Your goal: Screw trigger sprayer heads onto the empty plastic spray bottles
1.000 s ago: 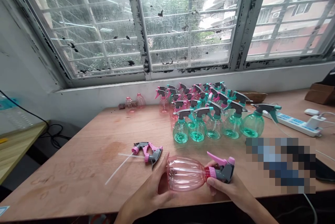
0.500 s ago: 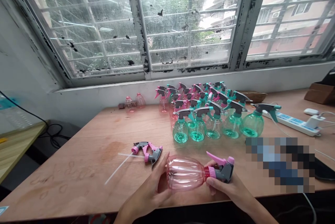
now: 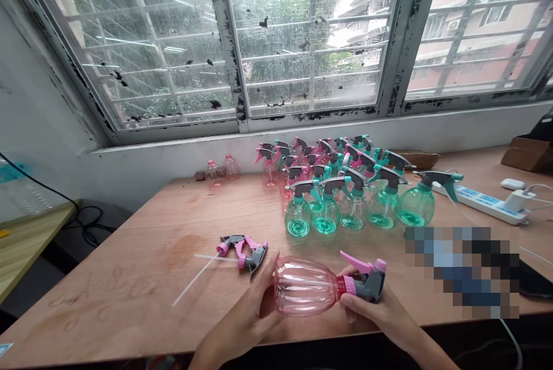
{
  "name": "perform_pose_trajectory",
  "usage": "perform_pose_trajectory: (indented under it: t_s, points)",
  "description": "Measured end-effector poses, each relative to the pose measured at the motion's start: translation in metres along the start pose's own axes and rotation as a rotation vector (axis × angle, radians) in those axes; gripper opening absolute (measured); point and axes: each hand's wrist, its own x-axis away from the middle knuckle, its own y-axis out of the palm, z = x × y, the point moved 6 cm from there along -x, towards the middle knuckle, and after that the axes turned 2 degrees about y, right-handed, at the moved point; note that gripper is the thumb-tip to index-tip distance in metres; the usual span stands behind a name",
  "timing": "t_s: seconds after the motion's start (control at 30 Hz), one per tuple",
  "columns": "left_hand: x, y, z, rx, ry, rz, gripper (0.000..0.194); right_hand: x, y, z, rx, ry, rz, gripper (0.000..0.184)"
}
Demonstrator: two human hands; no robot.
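Observation:
A clear pink spray bottle [image 3: 306,287] with a pink and grey trigger head lies on its side between my hands, above the table's front edge. My left hand [image 3: 254,301] is wrapped round its base end. At the neck, the fingers and thumb of my right hand [image 3: 367,304] close round the pink collar, below the grey head. Two loose pink and grey trigger heads [image 3: 252,256] with white dip tubes rest on the table left of the bottle. Part of each palm is hidden.
Several green spray bottles [image 3: 326,215] stand in the middle, with pink ones [image 3: 270,174] behind. Two headless pink bottles [image 3: 213,174] stand at the back left. On the right lie a white power strip [image 3: 488,202] and a blurred-out object [image 3: 462,272]. The wooden table [image 3: 142,243] ends close to me.

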Motion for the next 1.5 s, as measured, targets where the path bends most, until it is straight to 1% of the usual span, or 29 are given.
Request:
perform_pose_trajectory:
  t_s: [0.07, 0.17, 0.23, 0.3, 0.57, 0.6, 0.73, 0.77, 0.87, 0.93, 1.03, 1.13, 1.23, 1.33, 1.5]
  points:
    - [0.0003, 0.0009, 0.0002, 0.019, 0.003, -0.013, 0.089, 0.0001, -0.0003, -0.0002, 0.004, -0.002, 0.002, 0.04]
    - [-0.0006, 0.0021, 0.0017, 0.081, -0.022, -0.04, 0.106, -0.0001, -0.0003, 0.0002, 0.001, 0.005, -0.009, 0.039]
    - [-0.002, 0.0025, 0.0027, 0.137, -0.03, -0.052, 0.113, -0.0003, -0.0001, 0.0004, -0.004, 0.007, -0.017, 0.039]
    - [-0.0034, 0.0027, 0.0024, 0.152, -0.024, -0.057, 0.112, -0.0004, 0.0001, 0.0007, -0.003, 0.007, -0.021, 0.039]
    - [-0.0009, 0.002, -0.0015, 0.045, 0.014, -0.009, 0.092, 0.0, -0.0012, 0.0039, -0.003, 0.008, -0.021, 0.038]
    - [-0.0008, 0.0022, -0.0012, 0.043, 0.01, -0.009, 0.093, 0.0, -0.0013, 0.0038, 0.002, 0.005, -0.024, 0.037]
    - [-0.0022, 0.0022, -0.0009, 0.063, -0.025, -0.028, 0.111, -0.0001, -0.0013, 0.004, 0.007, 0.004, -0.032, 0.038]
    - [-0.0025, 0.002, -0.0012, 0.054, -0.031, -0.036, 0.112, -0.0001, -0.0014, 0.0044, 0.003, 0.01, -0.03, 0.038]
    - [-0.003, 0.0018, -0.0019, 0.013, -0.012, -0.055, 0.103, -0.0003, -0.0015, 0.0045, -0.005, 0.016, -0.018, 0.039]
    - [-0.0031, 0.0024, -0.0025, 0.019, 0.015, -0.062, 0.1, -0.0005, -0.001, 0.0034, -0.006, 0.01, -0.018, 0.039]
    - [-0.0029, 0.0029, -0.0025, 0.061, 0.035, -0.042, 0.095, -0.0007, 0.0001, 0.0018, -0.004, 0.002, -0.027, 0.037]
    - [-0.002, 0.0025, -0.0004, 0.061, 0.017, -0.017, 0.089, -0.0006, 0.0002, 0.0014, -0.008, 0.008, -0.024, 0.038]
    - [-0.0012, 0.001, 0.0016, 0.023, -0.026, -0.002, 0.096, -0.0003, 0.0005, 0.0013, -0.018, 0.01, -0.027, 0.038]
    - [-0.0015, 0.001, 0.0013, 0.039, -0.043, -0.024, 0.104, -0.0002, 0.0005, 0.0012, -0.016, 0.007, -0.028, 0.037]
    - [-0.0024, 0.002, -0.0028, 0.069, -0.005, -0.045, 0.101, -0.0002, 0.0003, 0.002, -0.017, 0.019, -0.03, 0.037]
